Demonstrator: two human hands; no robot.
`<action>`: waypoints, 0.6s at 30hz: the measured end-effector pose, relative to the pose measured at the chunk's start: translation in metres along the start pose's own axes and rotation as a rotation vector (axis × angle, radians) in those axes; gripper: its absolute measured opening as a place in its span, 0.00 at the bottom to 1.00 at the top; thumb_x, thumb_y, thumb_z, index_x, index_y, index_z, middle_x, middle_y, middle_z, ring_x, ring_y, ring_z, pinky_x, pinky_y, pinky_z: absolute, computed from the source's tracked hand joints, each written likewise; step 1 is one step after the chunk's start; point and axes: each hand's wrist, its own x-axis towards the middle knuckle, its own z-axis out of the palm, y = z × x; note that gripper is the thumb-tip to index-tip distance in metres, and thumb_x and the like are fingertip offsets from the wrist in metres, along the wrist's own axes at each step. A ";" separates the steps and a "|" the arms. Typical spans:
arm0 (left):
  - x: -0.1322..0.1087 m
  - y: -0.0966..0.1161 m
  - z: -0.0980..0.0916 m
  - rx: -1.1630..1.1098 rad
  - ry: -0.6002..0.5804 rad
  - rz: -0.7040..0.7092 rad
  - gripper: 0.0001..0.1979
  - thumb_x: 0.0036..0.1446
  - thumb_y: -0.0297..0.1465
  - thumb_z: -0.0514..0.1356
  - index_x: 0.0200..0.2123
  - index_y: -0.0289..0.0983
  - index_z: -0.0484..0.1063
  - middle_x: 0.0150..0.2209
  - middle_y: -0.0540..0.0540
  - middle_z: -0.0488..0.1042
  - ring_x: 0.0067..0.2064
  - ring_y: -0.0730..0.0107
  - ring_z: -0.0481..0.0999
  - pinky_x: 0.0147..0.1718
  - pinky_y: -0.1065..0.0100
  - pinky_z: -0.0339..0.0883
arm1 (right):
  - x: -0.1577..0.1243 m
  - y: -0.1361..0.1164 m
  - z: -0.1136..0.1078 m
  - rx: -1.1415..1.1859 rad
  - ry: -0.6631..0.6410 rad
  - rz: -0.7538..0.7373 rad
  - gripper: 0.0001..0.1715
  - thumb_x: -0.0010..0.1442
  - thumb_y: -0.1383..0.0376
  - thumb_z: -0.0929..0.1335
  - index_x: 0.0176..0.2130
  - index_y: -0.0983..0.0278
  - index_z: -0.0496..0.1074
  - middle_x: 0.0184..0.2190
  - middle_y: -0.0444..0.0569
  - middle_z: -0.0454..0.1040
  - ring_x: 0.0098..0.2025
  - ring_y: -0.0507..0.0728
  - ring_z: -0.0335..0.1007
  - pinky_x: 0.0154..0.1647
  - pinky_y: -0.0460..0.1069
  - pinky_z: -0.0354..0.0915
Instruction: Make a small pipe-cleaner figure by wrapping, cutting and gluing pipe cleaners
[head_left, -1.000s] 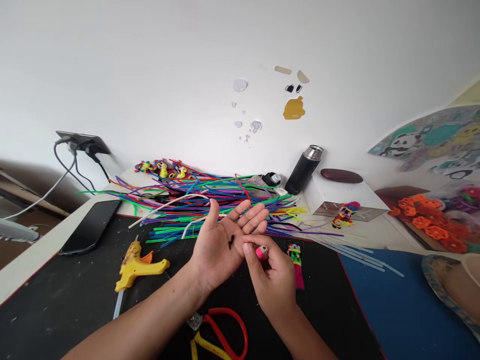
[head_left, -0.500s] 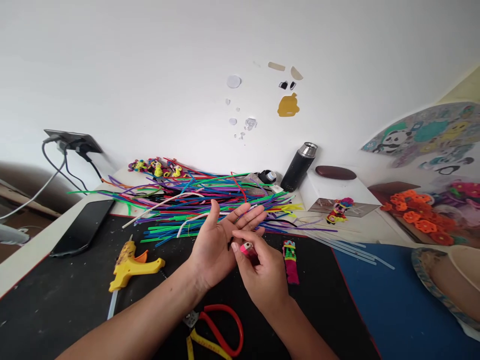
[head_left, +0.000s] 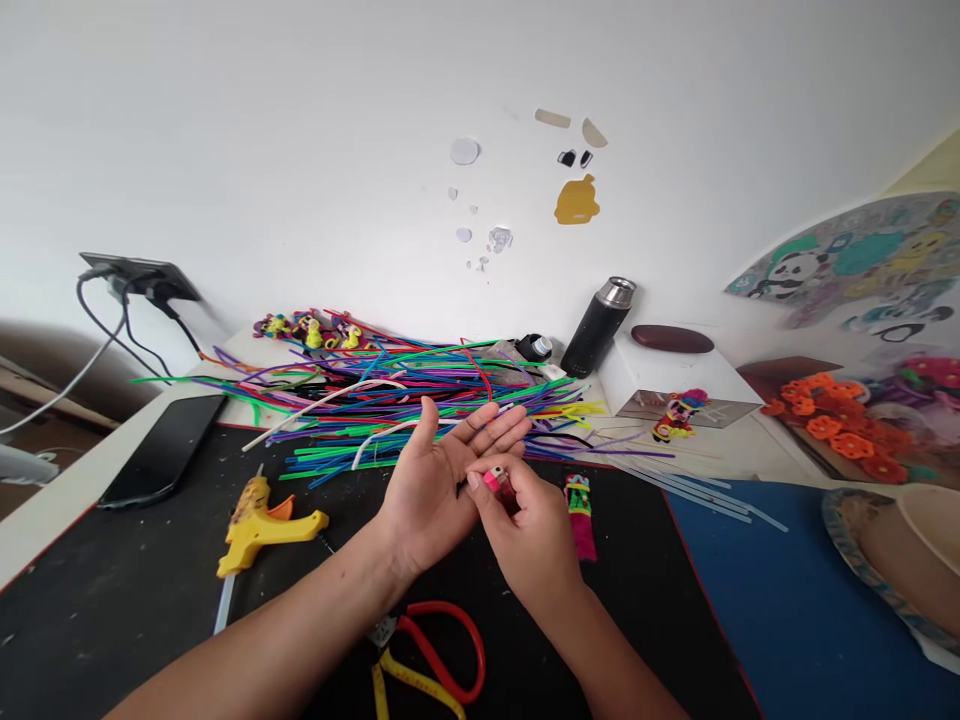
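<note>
My left hand (head_left: 433, 480) is palm up over the black mat, its fingers stretched out and the thumb apart. Close against its palm, my right hand (head_left: 529, 525) pinches a small pink and white piece (head_left: 495, 477) with a dark spot on it, between thumb and fingers. Its exact kind is too small to tell. Just right of that hand lies a strip-shaped fuzzy figure (head_left: 580, 515) in green, yellow and magenta. Below my wrists, partly hidden, are pliers (head_left: 442, 655) with one red and one yellow handle.
Behind my hands spreads a pile of coloured pipe cleaners (head_left: 337, 410). A yellow glue gun (head_left: 262, 530) and a phone (head_left: 163, 450) are to the left. At the back right stand a black flask (head_left: 598, 328) and a white box (head_left: 660, 375), with a small fuzzy figure (head_left: 679, 415) in front.
My right hand has turned slightly, and the pink and white piece is tipped up a little, showing more of its white part. My left hand keeps its pose.
</note>
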 end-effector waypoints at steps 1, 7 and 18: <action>0.000 0.000 0.000 -0.001 -0.001 0.004 0.28 0.75 0.50 0.52 0.52 0.30 0.74 0.62 0.25 0.77 0.66 0.43 0.77 0.70 0.49 0.64 | 0.000 0.000 0.000 0.017 -0.006 0.012 0.07 0.70 0.64 0.69 0.38 0.61 0.78 0.29 0.46 0.83 0.28 0.54 0.78 0.30 0.45 0.72; 0.002 0.002 -0.003 -0.003 -0.014 0.003 0.26 0.74 0.50 0.55 0.54 0.31 0.73 0.62 0.25 0.77 0.66 0.44 0.77 0.68 0.51 0.66 | 0.003 0.000 -0.005 0.079 -0.052 0.051 0.10 0.70 0.61 0.69 0.37 0.61 0.78 0.28 0.46 0.81 0.28 0.55 0.76 0.29 0.46 0.70; 0.006 0.004 -0.007 -0.014 -0.016 0.026 0.26 0.73 0.50 0.55 0.54 0.31 0.74 0.61 0.25 0.78 0.65 0.44 0.77 0.66 0.52 0.70 | 0.005 0.000 -0.010 0.047 -0.116 0.073 0.10 0.70 0.60 0.69 0.38 0.61 0.78 0.29 0.47 0.82 0.30 0.56 0.77 0.32 0.48 0.70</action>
